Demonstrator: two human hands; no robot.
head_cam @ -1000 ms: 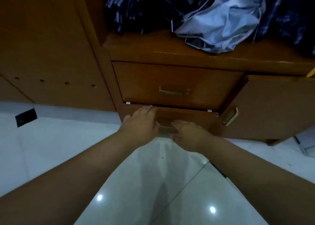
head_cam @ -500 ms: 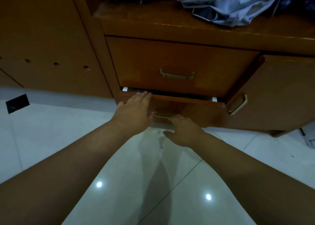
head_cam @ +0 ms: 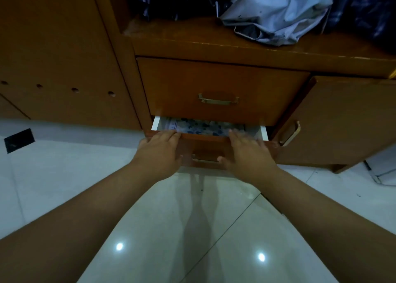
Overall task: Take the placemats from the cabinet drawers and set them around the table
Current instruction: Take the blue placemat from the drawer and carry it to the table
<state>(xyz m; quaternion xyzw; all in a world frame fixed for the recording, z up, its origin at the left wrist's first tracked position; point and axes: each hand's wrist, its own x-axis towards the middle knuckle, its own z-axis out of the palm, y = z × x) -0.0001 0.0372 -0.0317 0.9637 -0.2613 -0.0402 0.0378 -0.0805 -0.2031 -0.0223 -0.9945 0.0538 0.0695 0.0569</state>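
Note:
The lower drawer [head_cam: 205, 147] of a brown wooden cabinet is pulled partly out. Inside it lies a placemat [head_cam: 203, 128] with a blue and white pattern, only its near strip showing under the upper drawer [head_cam: 218, 89]. My left hand [head_cam: 159, 152] rests on the drawer front's top edge at the left, fingers hooked over it. My right hand [head_cam: 246, 154] is spread over the front's right part, fingertips blurred at the rim, thumb beside the brass handle [head_cam: 203, 160].
A cabinet door [head_cam: 334, 119] with a brass handle stands ajar at the right. Crumpled light blue cloth [head_cam: 278, 10] and dark striped clothes lie on the shelf above. The floor is glossy white tile [head_cam: 171, 218], with a black square [head_cam: 19, 140] at the left.
The lower drawer has slid further out and the patterned placemat now shows. My right hand has moved from the handle up to the front's top right edge.

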